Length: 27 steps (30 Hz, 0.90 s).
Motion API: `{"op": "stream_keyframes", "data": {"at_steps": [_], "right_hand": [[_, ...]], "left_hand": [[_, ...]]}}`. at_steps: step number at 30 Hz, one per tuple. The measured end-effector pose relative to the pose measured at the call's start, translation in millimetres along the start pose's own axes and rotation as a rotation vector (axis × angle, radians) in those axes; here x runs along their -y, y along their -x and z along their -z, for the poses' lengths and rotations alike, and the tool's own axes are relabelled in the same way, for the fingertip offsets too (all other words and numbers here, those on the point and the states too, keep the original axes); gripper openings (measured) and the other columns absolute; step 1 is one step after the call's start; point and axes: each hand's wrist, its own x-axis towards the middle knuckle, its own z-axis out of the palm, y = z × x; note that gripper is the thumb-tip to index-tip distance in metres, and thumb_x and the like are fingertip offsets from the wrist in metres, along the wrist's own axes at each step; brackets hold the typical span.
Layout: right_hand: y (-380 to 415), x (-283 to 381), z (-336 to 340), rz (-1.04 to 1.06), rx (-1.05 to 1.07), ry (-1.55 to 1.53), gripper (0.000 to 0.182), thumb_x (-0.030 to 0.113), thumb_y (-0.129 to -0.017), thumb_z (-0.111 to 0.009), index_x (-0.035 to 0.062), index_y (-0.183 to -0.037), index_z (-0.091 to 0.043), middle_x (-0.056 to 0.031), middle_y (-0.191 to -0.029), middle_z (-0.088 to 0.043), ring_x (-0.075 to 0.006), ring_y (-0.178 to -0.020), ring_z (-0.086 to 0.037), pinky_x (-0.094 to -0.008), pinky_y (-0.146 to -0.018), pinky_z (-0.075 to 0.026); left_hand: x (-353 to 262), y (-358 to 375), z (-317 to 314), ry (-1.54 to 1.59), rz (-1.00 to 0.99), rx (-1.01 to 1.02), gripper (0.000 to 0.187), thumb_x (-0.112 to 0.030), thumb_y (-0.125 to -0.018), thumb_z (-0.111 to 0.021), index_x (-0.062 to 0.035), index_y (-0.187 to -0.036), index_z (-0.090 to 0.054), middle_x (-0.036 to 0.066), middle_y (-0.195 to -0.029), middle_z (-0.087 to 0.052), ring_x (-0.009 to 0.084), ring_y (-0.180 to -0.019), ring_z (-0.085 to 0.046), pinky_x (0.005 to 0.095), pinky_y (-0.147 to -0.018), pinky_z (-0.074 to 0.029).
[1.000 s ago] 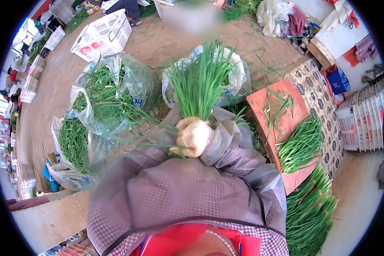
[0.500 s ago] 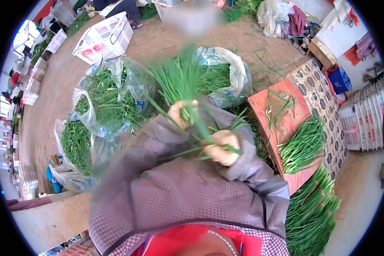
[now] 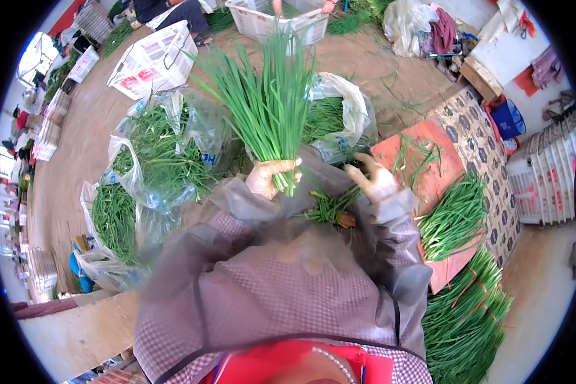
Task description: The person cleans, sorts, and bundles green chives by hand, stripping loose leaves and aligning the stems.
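Observation:
Upright in my left hand (image 3: 272, 178) is a bunch of long green stalks (image 3: 269, 109), gripped near its pale lower ends, the leaves fanning upward. My right hand (image 3: 372, 178) is apart from the bunch, between it and the red board (image 3: 438, 163), with its fingers spread and nothing visible in them. Loose green stalks (image 3: 329, 206) lie over my lap below the hands. On the board are scattered trimmings (image 3: 419, 157) and a pile of stalks (image 3: 454, 217). Bundles with red ties (image 3: 467, 313) lie beside the board's near end.
Plastic bags of greens (image 3: 163, 150) stand at the left, and another bag (image 3: 358, 118) lies beyond my hands. Farther off are a white crate (image 3: 157, 61) and a second crate (image 3: 278, 22) with a co-worker's hands at it. A blue bucket (image 3: 509, 120) is at the right.
My right hand has moved away from the bunch toward the board, and its fingers have opened. The blurred stalks now stand upright and steady in my left hand.

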Motion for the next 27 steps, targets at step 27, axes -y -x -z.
{"op": "stream_keyframes", "data": {"at_steps": [27], "right_hand": [[-25.5, 51.1, -59.1, -0.015, 0.714, -0.978, 0.035, 0.02, -0.097, -0.048, 0.0037, -0.128, -0.047, -0.0049, -0.107, -0.06, -0.0123, -0.093, -0.057, -0.0261, -0.078, -0.048]], "left_hand": [[19.6, 14.3, 15.8, 0.221, 0.298, 0.337, 0.055, -0.01, -0.078, -0.057, 0.0038, -0.129, -0.043, 0.025, -0.114, -0.057, 0.0327, -0.098, -0.061, 0.0453, -0.088, -0.049]]}}
